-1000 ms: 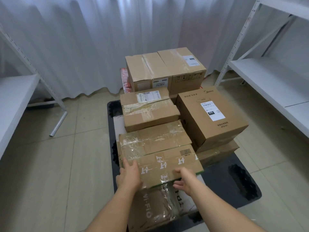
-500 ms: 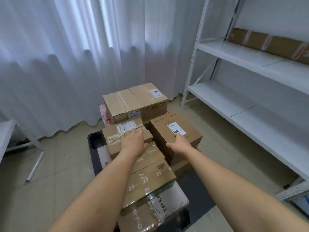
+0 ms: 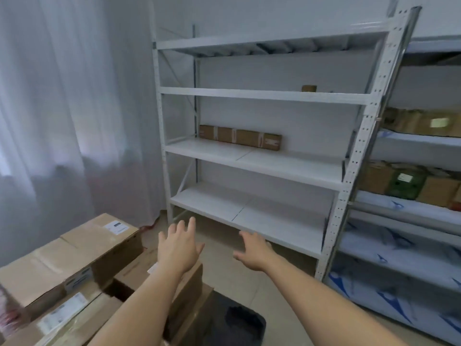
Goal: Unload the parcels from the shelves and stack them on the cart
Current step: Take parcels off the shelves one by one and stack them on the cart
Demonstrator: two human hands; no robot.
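Observation:
A white metal shelf unit (image 3: pixel 262 96) stands ahead. One long brown parcel (image 3: pixel 239 136) with tape bands lies at the back of its middle shelf. A small brown item (image 3: pixel 308 88) sits on the shelf above. My left hand (image 3: pixel 180 248) and my right hand (image 3: pixel 253 250) are both raised, empty, fingers spread, below the lowest shelf board. Stacked cardboard parcels (image 3: pixel 72 255) fill the lower left on the black cart (image 3: pixel 239 320), under my left forearm.
A second shelf unit (image 3: pixel 409 208) on the right holds several brown and green boxes (image 3: pixel 409 183) and blue-printed flat packs. White curtains (image 3: pixel 62 108) hang on the left. Beige tiled floor (image 3: pixel 224 265) lies between cart and shelves.
Both hands have left the parcels on the cart and lifted, empty. My view has swung up and right from the cart to the shelf unit.

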